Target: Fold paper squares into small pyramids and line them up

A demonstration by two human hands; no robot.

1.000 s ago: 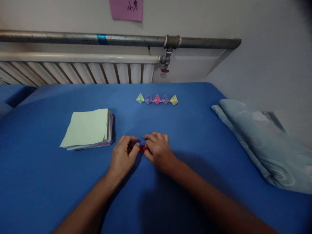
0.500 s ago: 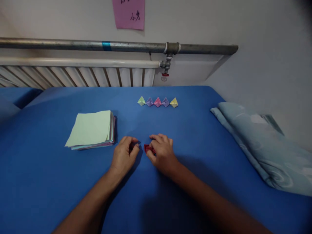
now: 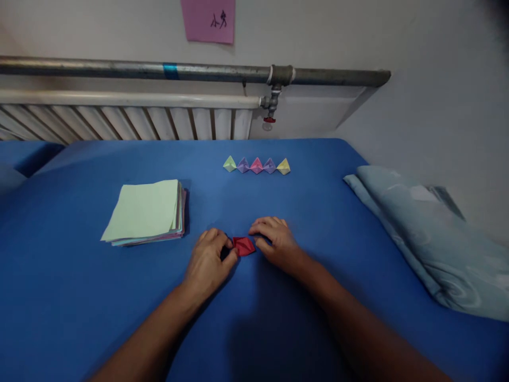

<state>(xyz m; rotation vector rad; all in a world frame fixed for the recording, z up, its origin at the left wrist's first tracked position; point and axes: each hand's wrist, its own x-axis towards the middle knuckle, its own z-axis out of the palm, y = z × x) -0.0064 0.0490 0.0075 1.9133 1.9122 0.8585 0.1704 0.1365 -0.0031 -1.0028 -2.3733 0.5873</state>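
As your half-curled left hand (image 3: 209, 260) touches the red paper (image 3: 244, 246), hold unclear, your parted, empty right hand (image 3: 275, 240) flanks its right.

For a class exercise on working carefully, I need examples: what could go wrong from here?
The folded red paper is small and lies between the left hand and right hand; a hard pinch might crease it wrongly.

The paper stack has uneven edges, so a leftward sweep could scatter it.

The five folded pieces sit in a close row; a far reach might knock them askew.
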